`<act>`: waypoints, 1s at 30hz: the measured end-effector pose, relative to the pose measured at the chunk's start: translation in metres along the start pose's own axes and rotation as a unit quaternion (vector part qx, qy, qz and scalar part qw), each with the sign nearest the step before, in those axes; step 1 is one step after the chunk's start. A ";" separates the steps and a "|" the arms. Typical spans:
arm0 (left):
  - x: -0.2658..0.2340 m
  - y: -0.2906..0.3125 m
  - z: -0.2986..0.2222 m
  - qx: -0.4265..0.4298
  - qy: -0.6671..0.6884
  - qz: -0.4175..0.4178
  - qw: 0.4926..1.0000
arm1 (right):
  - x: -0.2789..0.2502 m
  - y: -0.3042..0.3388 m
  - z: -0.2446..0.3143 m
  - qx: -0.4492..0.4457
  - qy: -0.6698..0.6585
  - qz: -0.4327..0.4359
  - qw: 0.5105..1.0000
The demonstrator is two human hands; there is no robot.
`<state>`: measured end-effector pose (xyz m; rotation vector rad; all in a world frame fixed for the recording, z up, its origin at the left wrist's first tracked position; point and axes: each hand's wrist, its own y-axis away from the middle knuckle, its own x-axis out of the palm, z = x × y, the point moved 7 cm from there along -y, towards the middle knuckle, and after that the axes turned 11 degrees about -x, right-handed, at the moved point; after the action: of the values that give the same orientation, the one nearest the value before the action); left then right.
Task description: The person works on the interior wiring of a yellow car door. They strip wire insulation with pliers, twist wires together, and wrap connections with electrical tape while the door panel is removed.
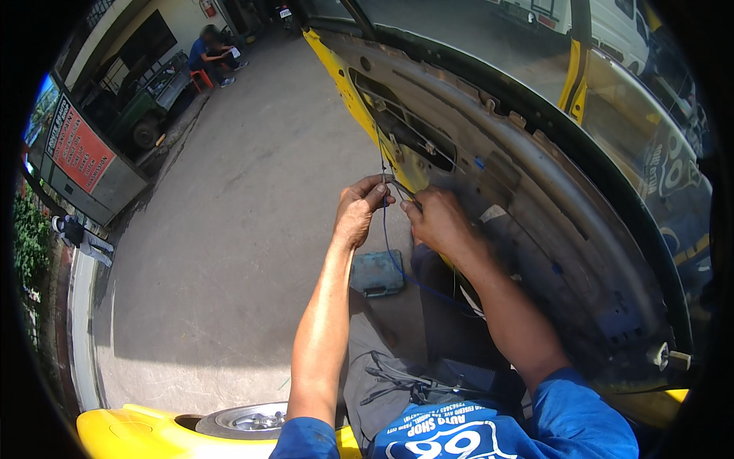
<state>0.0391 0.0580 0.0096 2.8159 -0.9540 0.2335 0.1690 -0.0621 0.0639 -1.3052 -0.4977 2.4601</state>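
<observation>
In front of the stripped inner side of a yellow car door (550,222), my two hands work close together. My left hand (362,208) is closed, thumb and fingers pinching a thin wire (385,222). That wire hangs down in blue and curves right across my legs. My right hand (442,220) wraps round a dark slim tool (404,190), its tip meeting the wire at my left fingertips. The tool's exact kind is too small to tell. More thin wires run up toward the door's opening (413,126). A bundle of dark cables (409,382) lies on my lap.
A teal case (377,273) lies on the pavement below my hands. A yellow car body with a wheel (248,419) is at lower left. Further off, a person sits on a red stool (201,79) and another person (82,239) is at far left. A red sign (80,149) stands near.
</observation>
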 end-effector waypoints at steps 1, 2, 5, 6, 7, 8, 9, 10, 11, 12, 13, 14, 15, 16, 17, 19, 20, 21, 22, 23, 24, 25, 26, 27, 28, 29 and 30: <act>0.000 0.000 -0.001 0.004 -0.011 -0.002 1.000 | -0.001 0.000 0.002 0.013 -0.002 0.008 1.000; 0.000 0.000 -0.002 0.004 -0.015 0.000 1.000 | -0.003 0.000 0.004 0.027 -0.003 0.017 0.999; -0.001 0.001 -0.002 0.006 -0.028 -0.002 1.000 | -0.007 -0.001 0.011 0.051 0.008 0.036 0.998; -0.001 0.002 -0.003 0.009 -0.030 -0.006 0.999 | -0.008 -0.002 0.014 0.056 0.015 0.040 0.998; -0.002 0.002 -0.003 0.013 -0.031 -0.011 0.999 | -0.010 -0.002 0.016 0.057 0.017 0.041 0.997; -0.002 0.003 -0.004 0.016 -0.038 -0.022 0.999 | -0.011 -0.003 0.018 0.058 0.020 0.043 0.997; -0.003 0.004 -0.004 0.020 -0.044 -0.032 0.998 | -0.011 -0.003 0.018 0.063 0.022 0.047 0.997; -0.003 0.005 -0.005 0.024 -0.051 -0.043 0.998 | -0.012 -0.003 0.019 0.067 0.014 0.049 0.996; -0.003 0.005 -0.006 0.028 -0.052 -0.048 0.997 | -0.012 -0.003 0.018 0.075 0.007 0.055 0.996; -0.003 0.006 -0.007 0.032 -0.054 -0.054 0.997 | -0.011 -0.003 0.018 0.079 0.001 0.058 0.995; -0.004 0.006 -0.008 0.035 -0.057 -0.064 0.996 | -0.010 -0.003 0.017 0.080 0.004 0.061 0.995; -0.003 0.006 -0.009 0.039 -0.059 -0.063 0.996 | -0.010 -0.004 0.017 0.078 0.008 0.062 0.995; -0.003 0.007 -0.010 0.041 -0.063 -0.066 0.995 | -0.009 -0.004 0.017 0.077 0.015 0.063 0.995; -0.004 0.007 -0.011 0.043 -0.067 -0.070 0.994 | -0.009 -0.005 0.018 0.071 0.016 0.061 0.995; -0.004 0.007 -0.012 0.045 -0.068 -0.069 0.994 | -0.008 -0.006 0.018 0.067 0.019 0.059 0.996; -0.004 0.007 -0.014 0.048 -0.073 -0.068 0.994 | -0.007 -0.007 0.017 0.062 0.026 0.059 0.996; -0.004 0.007 -0.015 0.052 -0.076 -0.070 0.993 | -0.007 -0.007 0.017 0.061 0.030 0.061 0.996; -0.004 0.008 -0.016 0.053 -0.081 -0.073 0.993 | -0.006 -0.007 0.017 0.061 0.034 0.063 0.996; -0.004 0.008 -0.017 0.051 -0.090 -0.082 0.991 | -0.005 -0.007 0.016 0.061 0.035 0.063 0.996; -0.004 0.009 -0.017 0.053 -0.097 -0.086 0.990 | -0.005 -0.008 0.015 0.061 0.036 0.062 0.996; -0.004 0.009 -0.017 0.051 -0.107 -0.095 0.988 | -0.004 -0.008 0.014 0.056 0.039 0.059 0.996; -0.004 0.010 -0.017 0.048 -0.117 -0.105 0.986 | -0.002 -0.009 0.013 0.060 0.042 0.060 0.996; -0.003 0.011 -0.018 0.049 -0.116 -0.103 0.987 | -0.001 -0.010 0.011 0.059 0.047 0.058 0.995; -0.003 0.011 -0.019 0.050 -0.115 -0.102 0.987 | -0.001 -0.013 0.010 0.055 0.055 0.051 0.996; -0.002 0.012 -0.019 0.051 -0.116 -0.101 0.987 | 0.001 -0.014 0.008 0.054 0.051 0.048 0.996; -0.001 0.012 -0.020 0.053 -0.121 -0.101 0.986 | 0.001 -0.015 0.006 0.052 0.051 0.041 0.997; 0.000 0.012 -0.022 0.056 -0.128 -0.101 0.985 | 0.000 -0.016 0.004 0.048 0.053 0.034 0.997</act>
<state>0.0294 0.0525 0.0319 3.0737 -0.7083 -0.1075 0.1674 -0.0485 0.0737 -1.4245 -0.3093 2.4208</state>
